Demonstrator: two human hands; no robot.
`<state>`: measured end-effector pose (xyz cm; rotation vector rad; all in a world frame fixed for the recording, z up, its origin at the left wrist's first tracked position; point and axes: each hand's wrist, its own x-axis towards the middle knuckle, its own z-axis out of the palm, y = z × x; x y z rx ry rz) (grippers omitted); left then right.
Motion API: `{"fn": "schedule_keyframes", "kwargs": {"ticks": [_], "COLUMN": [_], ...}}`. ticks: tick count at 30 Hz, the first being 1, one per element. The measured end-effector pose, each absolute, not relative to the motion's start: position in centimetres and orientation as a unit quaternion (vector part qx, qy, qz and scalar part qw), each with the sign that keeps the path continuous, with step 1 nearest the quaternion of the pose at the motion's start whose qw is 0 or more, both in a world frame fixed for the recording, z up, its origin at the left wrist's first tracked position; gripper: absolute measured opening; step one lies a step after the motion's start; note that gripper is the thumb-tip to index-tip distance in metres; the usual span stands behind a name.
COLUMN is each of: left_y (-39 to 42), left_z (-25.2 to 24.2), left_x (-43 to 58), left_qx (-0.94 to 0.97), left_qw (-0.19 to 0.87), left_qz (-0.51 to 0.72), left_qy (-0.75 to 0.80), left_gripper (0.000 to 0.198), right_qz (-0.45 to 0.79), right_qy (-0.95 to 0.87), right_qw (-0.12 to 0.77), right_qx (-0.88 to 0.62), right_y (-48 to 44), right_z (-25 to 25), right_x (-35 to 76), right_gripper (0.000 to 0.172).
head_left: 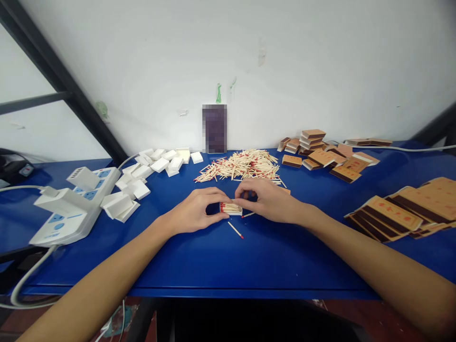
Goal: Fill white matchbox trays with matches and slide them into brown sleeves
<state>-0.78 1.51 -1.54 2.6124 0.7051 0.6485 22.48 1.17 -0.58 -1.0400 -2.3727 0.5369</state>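
Observation:
A small white matchbox tray (pixel 231 212) filled with red-tipped matches lies on the blue table in front of me. My left hand (pixel 199 209) grips the tray's left end between thumb and fingers. At the tray's right end, my right hand (pixel 265 199) has thumb and forefinger pinched together over the matches; what is between those fingertips, if anything, is hidden. One loose match (pixel 235 230) lies just below the tray, and another pokes out from under my right hand. Behind both hands spreads a large pile of matches (pixel 245 164).
White empty trays (pixel 140 172) are heaped at the left beside a power strip (pixel 85 204) with plugs and cables. Orange-brown matchbox sleeves (pixel 320 154) are stacked at the back right. Flattened-looking sleeves (pixel 395 211) lie in rows at the right. A blurred dark panel (pixel 215 128) stands against the wall.

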Motion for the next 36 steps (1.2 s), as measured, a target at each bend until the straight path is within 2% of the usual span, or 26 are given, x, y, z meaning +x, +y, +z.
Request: {"fn": "schedule_keyframes", "kwargs": {"ticks": [4, 9, 14, 21, 25, 28, 31, 36], "left_y": [1.6, 1.5, 0.1, -1.2, -1.0, -0.4, 0.1, 0.3], "left_z": [-1.7, -1.6, -0.5, -0.1, -0.3, -0.4, -0.7, -1.3], "left_x": [-0.9, -1.1, -0.6, 0.4, 0.2, 0.0, 0.2, 1.1], "left_qx": [0.927, 0.928, 0.944, 0.967, 0.966, 0.926, 0.846, 0.789], "left_qw": [0.168, 0.137, 0.114, 0.035, -0.014, 0.022, 0.104, 0.222], "left_qz": [0.218, 0.231, 0.214, 0.143, 0.183, 0.297, 0.412, 0.465], "left_qy": [0.256, 0.259, 0.222, 0.206, 0.182, 0.233, 0.323, 0.335], "left_gripper": [0.024, 0.026, 0.018, 0.02, 0.019, 0.013, 0.01, 0.015], "right_qz": [0.128, 0.155, 0.195, 0.101, 0.132, 0.178, 0.278, 0.402], "right_qy": [-0.907, -0.92, -0.908, -0.896, -0.887, -0.853, -0.803, -0.72], "right_qw": [0.192, 0.094, 0.08, 0.201, 0.22, 0.287, 0.36, 0.448], "right_qx": [-0.352, -0.347, -0.363, -0.382, -0.383, -0.397, -0.384, -0.344], "right_y": [0.8, 0.7, 1.0, 1.1, 0.8, 0.4, -0.1, -0.6], "right_z": [0.8, 0.9, 1.0, 0.3, -0.5, 0.1, 0.7, 0.4], "right_x": [23.9, 25.1, 25.6, 23.0, 21.9, 22.1, 22.1, 20.7], "right_gripper": [0.007, 0.005, 0.008, 0.01, 0.012, 0.018, 0.018, 0.019]}}
